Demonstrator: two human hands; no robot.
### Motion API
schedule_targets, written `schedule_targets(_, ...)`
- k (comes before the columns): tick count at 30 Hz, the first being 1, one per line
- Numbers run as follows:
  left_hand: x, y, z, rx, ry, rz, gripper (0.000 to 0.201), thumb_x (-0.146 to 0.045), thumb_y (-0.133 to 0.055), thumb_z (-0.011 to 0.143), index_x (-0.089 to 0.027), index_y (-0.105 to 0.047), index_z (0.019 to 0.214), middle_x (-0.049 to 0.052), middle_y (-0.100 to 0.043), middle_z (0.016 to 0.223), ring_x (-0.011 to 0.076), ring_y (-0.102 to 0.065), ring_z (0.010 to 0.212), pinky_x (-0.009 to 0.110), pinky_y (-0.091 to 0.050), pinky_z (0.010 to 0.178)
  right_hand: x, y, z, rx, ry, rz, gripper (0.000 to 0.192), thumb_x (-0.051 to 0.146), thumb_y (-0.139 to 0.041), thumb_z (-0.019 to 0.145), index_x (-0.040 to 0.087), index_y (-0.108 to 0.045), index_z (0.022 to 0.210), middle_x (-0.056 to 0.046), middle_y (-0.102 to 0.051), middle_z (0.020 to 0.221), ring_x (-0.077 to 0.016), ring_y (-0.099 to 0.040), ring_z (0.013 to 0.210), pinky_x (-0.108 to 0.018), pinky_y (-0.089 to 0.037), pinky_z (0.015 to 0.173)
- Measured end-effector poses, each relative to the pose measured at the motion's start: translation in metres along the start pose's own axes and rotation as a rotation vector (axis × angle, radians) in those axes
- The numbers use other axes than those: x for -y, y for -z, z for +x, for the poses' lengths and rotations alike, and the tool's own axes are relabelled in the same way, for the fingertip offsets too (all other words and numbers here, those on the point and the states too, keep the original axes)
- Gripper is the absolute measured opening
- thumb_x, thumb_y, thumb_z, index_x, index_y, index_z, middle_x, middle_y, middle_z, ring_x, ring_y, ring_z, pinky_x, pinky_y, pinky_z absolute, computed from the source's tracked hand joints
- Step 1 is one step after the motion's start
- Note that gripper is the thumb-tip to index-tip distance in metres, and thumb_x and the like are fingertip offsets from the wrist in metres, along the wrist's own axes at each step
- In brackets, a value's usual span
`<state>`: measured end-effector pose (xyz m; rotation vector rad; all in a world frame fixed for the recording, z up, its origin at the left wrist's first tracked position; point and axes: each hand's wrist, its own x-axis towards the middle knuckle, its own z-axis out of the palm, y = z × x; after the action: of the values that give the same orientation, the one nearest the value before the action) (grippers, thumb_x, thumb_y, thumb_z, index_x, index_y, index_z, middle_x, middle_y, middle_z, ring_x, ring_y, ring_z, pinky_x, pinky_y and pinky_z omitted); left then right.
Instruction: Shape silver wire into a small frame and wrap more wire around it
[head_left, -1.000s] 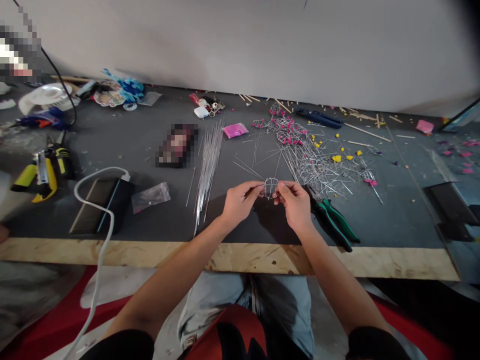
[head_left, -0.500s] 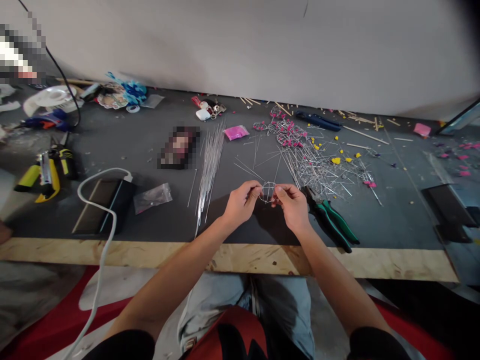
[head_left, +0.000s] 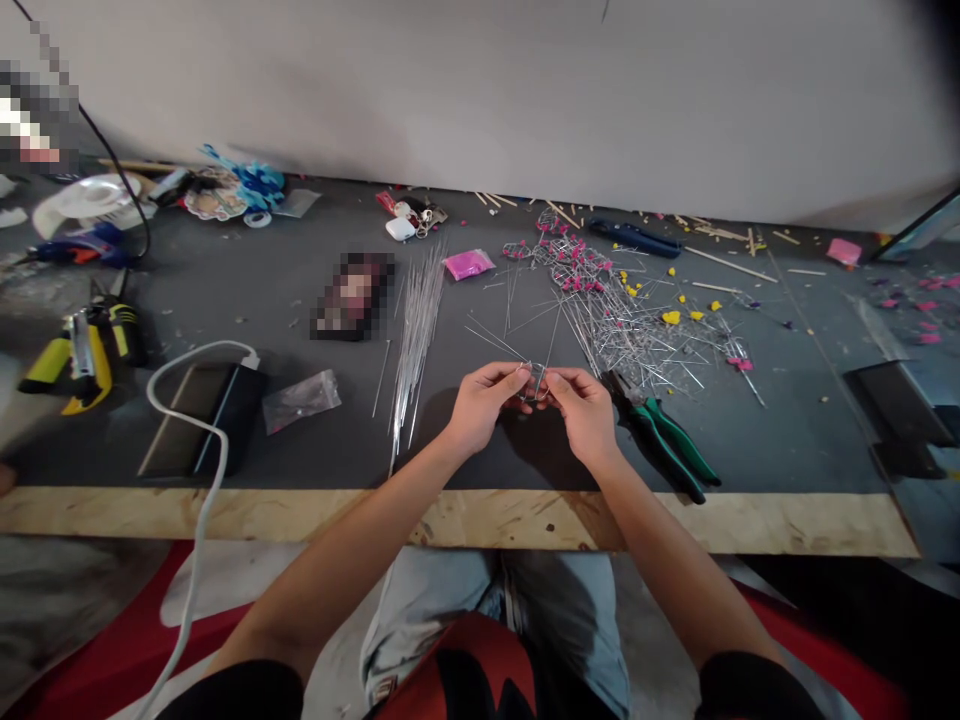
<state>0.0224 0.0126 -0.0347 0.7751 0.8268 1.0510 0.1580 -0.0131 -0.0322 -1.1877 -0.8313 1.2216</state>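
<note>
Thin silver wire bent into a small looped piece [head_left: 534, 381] sits between the two hands, raised a little above the dark grey mat [head_left: 300, 300] near its front edge. The left hand [head_left: 480, 405] pinches the piece's left side between thumb and fingertips, and the right hand [head_left: 585, 412] pinches its right side the same way, so both are closed on the wire with the knuckles nearly meeting (the exact shape of the bend is too small to make out). Just right of the right hand, a pair of green-handled pliers [head_left: 664, 435] lies on the mat, jaws pointing toward the wire piece. Behind the pliers spreads a tangled heap of cut silver wires with pink beads [head_left: 607, 300], with small yellow bits scattered at its right edge. Left of the hands, a bundle of long straight silver wires [head_left: 416, 320] runs away from the person, and a small pink packet [head_left: 469, 263] lies beyond its far end. Further left rest a clear plastic bag [head_left: 301, 397], a black box with a white cable [head_left: 199, 420] and, near the mat's left end, a yellow and black tool [head_left: 79, 345]. A pale wooden board edge [head_left: 225, 510] fronts the mat.
</note>
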Motion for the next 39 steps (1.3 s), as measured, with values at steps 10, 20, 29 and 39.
schedule_targets(10,-0.0007,0.0015,0.0014,-0.038,-0.006,-0.023,0.018,-0.030,-0.073,0.068,-0.016,-0.066,0.078,-0.001,-0.064,0.066,0.0096,-0.059,0.056,0.023,-0.049,0.052,0.0008,0.0010,0.0043,0.146,-0.163,0.216,0.016,0.033,-0.073,0.070,0.020,-0.069,0.078,0.001,-0.067,0.071,-0.0120,-0.063,0.068,-0.027,-0.053,0.065)
schedule_targets(20,-0.0004,0.0017,0.0032,-0.051,0.021,-0.043,0.017,-0.029,-0.072,0.068,-0.017,-0.067,0.079,0.000,-0.067,0.071,0.0097,-0.059,0.058,0.024,-0.049,0.055,0.0011,0.0021,0.0050,0.162,-0.183,0.204,0.015,0.035,-0.071,0.072,0.021,-0.068,0.078,0.000,-0.067,0.076,-0.0123,-0.063,0.071,-0.029,-0.055,0.071)
schedule_targets(29,-0.0024,0.0031,0.0029,-0.012,0.031,-0.085,0.017,-0.026,-0.073,0.067,-0.017,-0.065,0.079,-0.002,-0.065,0.068,0.0100,-0.060,0.059,0.023,-0.050,0.053,0.0003,0.0022,0.0042,0.176,-0.161,0.207,0.014,0.033,-0.070,0.073,0.021,-0.068,0.079,0.001,-0.068,0.073,-0.0126,-0.064,0.070,-0.030,-0.056,0.072)
schedule_targets(39,-0.0031,0.0040,0.0062,0.017,0.072,-0.123,0.020,-0.028,-0.074,0.066,-0.017,-0.065,0.080,0.000,-0.067,0.072,0.0110,-0.061,0.060,0.025,-0.049,0.056,0.0026,-0.0005,0.0024,0.104,-0.123,0.135,0.015,0.034,-0.071,0.071,0.021,-0.068,0.078,0.001,-0.069,0.073,-0.0137,-0.065,0.069,-0.031,-0.056,0.069)
